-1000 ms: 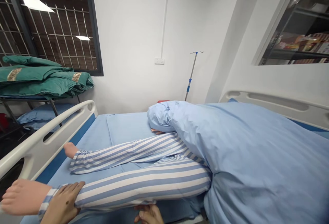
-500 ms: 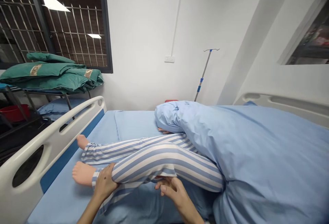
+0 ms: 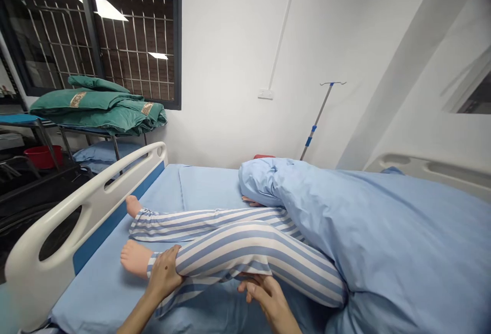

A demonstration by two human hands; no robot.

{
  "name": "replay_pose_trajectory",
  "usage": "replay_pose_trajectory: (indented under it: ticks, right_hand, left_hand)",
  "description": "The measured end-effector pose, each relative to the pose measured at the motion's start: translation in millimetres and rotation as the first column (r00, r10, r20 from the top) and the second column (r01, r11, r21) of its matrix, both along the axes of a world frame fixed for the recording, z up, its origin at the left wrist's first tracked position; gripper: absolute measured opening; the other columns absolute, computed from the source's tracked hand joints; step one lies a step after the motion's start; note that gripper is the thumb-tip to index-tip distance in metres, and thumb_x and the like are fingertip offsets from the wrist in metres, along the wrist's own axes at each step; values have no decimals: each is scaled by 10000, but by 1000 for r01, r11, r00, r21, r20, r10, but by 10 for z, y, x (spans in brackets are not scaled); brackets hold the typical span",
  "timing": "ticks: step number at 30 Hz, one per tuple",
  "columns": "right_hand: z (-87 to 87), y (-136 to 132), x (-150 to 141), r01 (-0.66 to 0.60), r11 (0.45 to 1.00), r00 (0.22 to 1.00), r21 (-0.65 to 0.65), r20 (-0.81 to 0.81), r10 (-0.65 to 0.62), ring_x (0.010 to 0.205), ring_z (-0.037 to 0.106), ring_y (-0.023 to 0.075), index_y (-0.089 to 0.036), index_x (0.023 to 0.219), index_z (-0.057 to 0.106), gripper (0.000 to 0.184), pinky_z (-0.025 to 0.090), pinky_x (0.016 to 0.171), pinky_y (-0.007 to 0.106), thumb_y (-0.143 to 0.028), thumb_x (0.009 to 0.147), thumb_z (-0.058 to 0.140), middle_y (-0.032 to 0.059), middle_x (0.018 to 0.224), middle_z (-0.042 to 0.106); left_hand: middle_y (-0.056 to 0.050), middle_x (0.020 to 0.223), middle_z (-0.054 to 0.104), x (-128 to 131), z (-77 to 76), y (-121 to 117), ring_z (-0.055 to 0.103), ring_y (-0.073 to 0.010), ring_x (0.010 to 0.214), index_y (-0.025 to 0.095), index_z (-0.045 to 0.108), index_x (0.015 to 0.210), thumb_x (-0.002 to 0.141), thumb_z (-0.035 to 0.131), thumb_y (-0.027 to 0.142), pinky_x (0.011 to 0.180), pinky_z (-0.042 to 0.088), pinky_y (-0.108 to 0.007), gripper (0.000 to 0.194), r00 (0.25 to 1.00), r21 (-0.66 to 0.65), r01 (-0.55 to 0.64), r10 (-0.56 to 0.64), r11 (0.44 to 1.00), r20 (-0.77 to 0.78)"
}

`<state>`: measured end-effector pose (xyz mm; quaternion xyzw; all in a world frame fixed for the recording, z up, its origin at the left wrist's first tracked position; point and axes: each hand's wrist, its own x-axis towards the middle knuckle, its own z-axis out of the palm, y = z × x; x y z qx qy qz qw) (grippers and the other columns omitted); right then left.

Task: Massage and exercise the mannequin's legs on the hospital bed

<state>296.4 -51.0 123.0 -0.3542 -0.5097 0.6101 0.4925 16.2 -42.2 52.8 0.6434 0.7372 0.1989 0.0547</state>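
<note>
Left hand (image 3: 164,272) grips the manikin's striped shin (image 3: 230,257); right hand (image 3: 264,298) seemingly cups underneath.

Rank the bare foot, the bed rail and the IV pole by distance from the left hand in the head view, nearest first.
From the left hand:
1. Bare foot: just left of the hand.
2. Bed rail: farther left, along the mattress edge.
3. IV pole: far ahead, by the wall.
</note>
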Motion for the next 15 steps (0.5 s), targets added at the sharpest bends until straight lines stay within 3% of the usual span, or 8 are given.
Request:
replay_pose_trajectory:
  ticks: [6,15]
  right_hand:
    - [-282,-31,-33,11,1000,997,-20,-82,-12,691,597,209,-144,921,658,421,418,530,279,-457,644,711,118,891,650]
    - [-939,-137,-433,33,948,956,-316,-268,-123,608,624,193,-153,823,617,474,394,465,247,-446,501,803,96,835,676]
  left_hand:
    - [-81,1186,593,-348,216,-92,520,-245,1096,196,510,1172,580,482,185,936,347,-356,593,978,48,110,-100,993,-181]
    - [-76,1094,630,-851,1124,-296,535,-256,1020,212,585,1122,626,447,105,920,339,-388,526,842,84,237,-162,968,-515]
